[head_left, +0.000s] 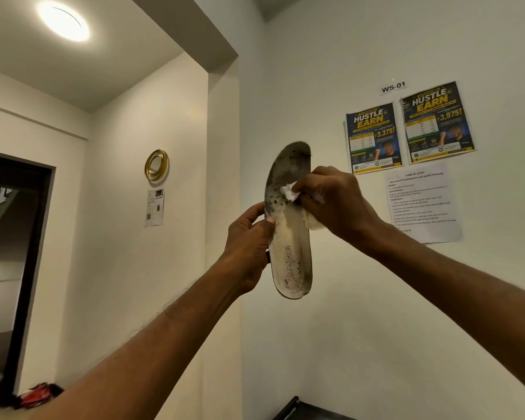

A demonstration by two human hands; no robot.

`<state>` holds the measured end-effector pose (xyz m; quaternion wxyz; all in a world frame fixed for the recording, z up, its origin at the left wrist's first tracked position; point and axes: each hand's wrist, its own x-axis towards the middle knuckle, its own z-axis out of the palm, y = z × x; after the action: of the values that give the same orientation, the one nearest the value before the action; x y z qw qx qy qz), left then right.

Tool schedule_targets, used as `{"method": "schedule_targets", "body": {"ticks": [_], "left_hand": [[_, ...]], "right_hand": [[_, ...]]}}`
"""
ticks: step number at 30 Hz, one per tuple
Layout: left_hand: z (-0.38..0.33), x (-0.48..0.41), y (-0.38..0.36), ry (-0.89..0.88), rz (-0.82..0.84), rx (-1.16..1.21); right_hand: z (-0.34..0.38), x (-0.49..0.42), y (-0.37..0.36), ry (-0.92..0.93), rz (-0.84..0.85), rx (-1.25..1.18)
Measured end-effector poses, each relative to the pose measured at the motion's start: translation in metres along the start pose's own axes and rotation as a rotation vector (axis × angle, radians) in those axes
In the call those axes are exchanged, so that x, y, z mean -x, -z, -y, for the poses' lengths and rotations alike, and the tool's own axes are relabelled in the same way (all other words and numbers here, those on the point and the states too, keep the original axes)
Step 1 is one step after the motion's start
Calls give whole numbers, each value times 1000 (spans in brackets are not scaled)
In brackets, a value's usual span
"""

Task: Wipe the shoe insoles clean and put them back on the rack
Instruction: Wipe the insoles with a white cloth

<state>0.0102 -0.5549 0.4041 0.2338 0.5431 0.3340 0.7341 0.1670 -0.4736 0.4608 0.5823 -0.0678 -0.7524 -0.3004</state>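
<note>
A soiled insole [290,237] is held upright at head height, gripped at its edge by the left hand [249,247], so grime faces the white cloth [291,192] pinched, apparently, in the right hand [334,201].

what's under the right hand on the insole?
A crumpled white tissue pressed by the right hand onto the insole, which the left hand holds upright. The insole's stained surface beneath tissue and fingers is hidden.
</note>
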Motion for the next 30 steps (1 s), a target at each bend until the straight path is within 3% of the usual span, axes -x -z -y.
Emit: {"method": "schedule_targets", "body": {"ticks": [2, 6, 11, 14, 19, 22, 27, 30], "left_hand": [[0, -1, 0, -3, -5, 3], [3, 0, 1, 16, 8, 3], [6, 3, 2, 27, 24, -15], [9, 4, 1, 39, 49, -5], [9, 4, 0, 40, 65, -23], [8, 7, -1, 39, 91, -39], [7, 6, -2, 41, 83, -60], [8, 6, -3, 41, 91, -62]], "right_hand": [[5, 1, -1, 65, 62, 10], [-5, -12, 7, -76, -165, -26], [0, -12, 4, 22, -38, 28], [-9, -20, 11, -105, -206, 6], [0, -17, 5, 4, -58, 38], [-8, -25, 13, -132, -241, 1], [11, -17, 4, 41, -51, 18], [5, -22, 4, -107, -224, -44]]}}
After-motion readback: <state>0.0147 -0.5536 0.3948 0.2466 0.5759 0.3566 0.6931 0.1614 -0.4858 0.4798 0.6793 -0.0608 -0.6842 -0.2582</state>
